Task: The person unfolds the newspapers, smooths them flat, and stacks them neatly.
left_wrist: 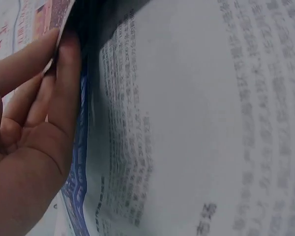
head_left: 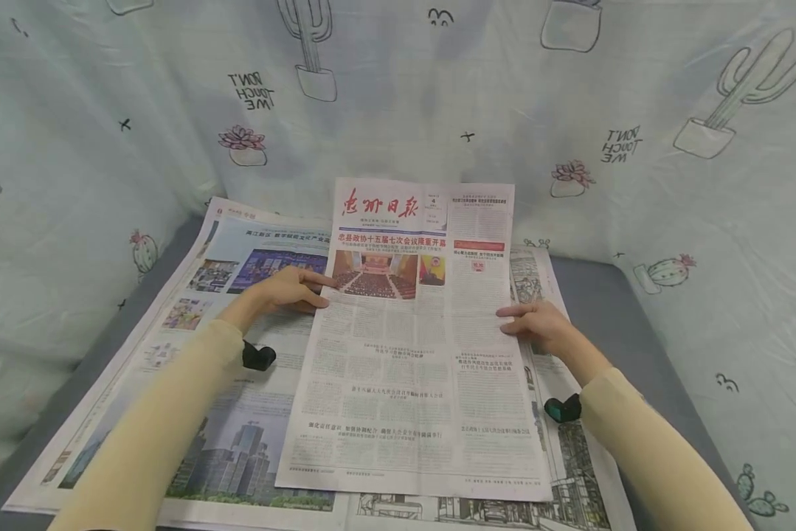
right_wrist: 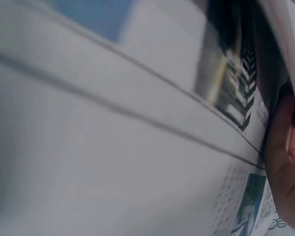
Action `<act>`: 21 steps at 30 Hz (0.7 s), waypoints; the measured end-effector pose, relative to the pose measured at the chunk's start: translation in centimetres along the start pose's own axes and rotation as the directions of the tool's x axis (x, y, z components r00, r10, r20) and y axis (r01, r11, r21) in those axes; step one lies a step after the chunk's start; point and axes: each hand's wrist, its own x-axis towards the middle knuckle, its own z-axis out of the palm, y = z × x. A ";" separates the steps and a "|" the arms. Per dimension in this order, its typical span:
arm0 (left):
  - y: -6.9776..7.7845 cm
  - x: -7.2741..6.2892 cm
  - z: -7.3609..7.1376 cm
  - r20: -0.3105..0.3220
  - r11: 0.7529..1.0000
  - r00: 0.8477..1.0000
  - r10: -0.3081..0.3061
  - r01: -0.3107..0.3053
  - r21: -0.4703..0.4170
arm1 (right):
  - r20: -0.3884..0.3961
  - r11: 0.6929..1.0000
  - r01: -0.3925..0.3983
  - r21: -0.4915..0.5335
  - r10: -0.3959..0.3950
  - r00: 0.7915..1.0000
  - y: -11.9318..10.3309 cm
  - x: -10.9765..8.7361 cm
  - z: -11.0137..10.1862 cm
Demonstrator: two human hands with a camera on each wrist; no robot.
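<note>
A folded newspaper point(head_left: 411, 369) with a red masthead and a photo of a hall is held face up over a larger newspaper point(head_left: 238, 391). Its left edge is pinched by my left hand point(head_left: 281, 290), thumb on one face and fingers on the other, as the left wrist view also shows with the hand point(left_wrist: 34, 137). On the opposite edge my right hand point(head_left: 545, 324) grips the paper a little lower. The right wrist view shows only part of that hand point(right_wrist: 287, 157) at the paper's raised edge.
Beneath the larger newspaper lies a grey surface point(head_left: 590, 295). A pale curtain point(head_left: 398, 88) printed with cacti hangs behind it and along both sides. A small black device point(head_left: 258, 357) sits at the left wrist, another black one point(head_left: 563, 408) at the right.
</note>
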 end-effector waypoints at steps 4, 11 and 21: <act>0.0 -0.4 -0.1 0.045 0.998 0.999 -0.002 0.005 -0.068 | 0.053 0.989 -0.051 0.136 0.044 0.998 0.7 -0.7 -0.4; -0.4 -0.9 -0.1 0.086 0.988 0.996 0.005 0.008 -0.153 | 0.151 0.933 -0.119 0.340 0.070 0.986 1.2 -1.3 -1.2; -1.6 -1.1 0.3 0.042 0.983 0.999 -0.028 0.035 -0.182 | 0.109 0.935 -0.124 0.332 0.092 0.990 2.2 -1.3 -1.0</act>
